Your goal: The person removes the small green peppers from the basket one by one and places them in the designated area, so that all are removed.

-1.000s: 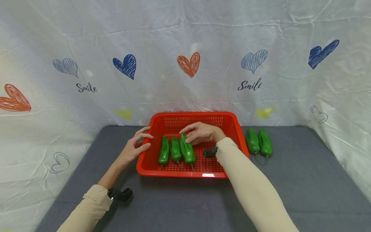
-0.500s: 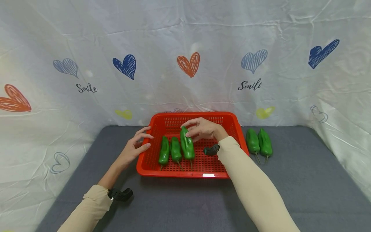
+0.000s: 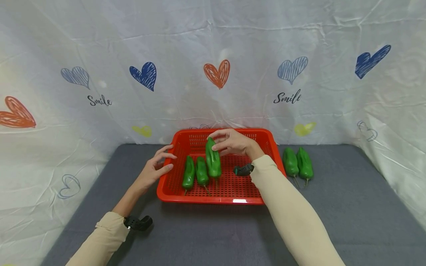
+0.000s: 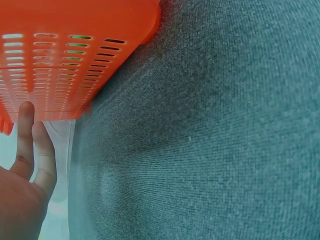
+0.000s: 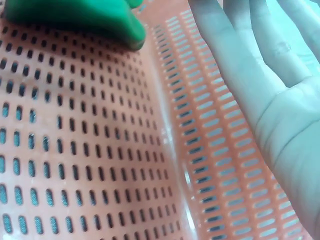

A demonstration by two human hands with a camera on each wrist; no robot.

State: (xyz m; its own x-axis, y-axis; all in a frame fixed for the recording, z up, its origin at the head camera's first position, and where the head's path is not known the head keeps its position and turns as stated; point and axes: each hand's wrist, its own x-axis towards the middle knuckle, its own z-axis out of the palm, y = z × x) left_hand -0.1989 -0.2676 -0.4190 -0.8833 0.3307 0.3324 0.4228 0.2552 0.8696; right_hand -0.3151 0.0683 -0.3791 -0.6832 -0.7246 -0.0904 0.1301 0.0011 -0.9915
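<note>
In the head view my right hand (image 3: pixel 234 142) pinches a long green pepper (image 3: pixel 213 162) near its tip, between thumb and fingers. The pepper hangs over the middle of a red perforated basket (image 3: pixel 199 200), tip up and stem down. Two more green peppers, one (image 3: pixel 188 173) at the left and another (image 3: pixel 201 173) beside it, lie inside with stems toward me. Fingers loosely extended, my left hand (image 3: pixel 154 170) rests against the basket's left rim. The left wrist view has those fingers by the basket's outer wall (image 4: pixel 110 30). Part of a green pepper (image 5: pixel 75 17) shows in the right wrist view.
Two green peppers, a left one (image 3: pixel 290 162) and a right one (image 3: pixel 304 164), lie side by side on the grey cloth (image 3: pixel 349 207), right of the basket. A white curtain (image 3: pixel 179 44) printed with hearts hangs behind. Dark wrist cameras sit at both cuffs.
My right hand has raised the pepper from beside the other two, up and slightly away from me. The left hand and the remaining peppers have stayed in place.
</note>
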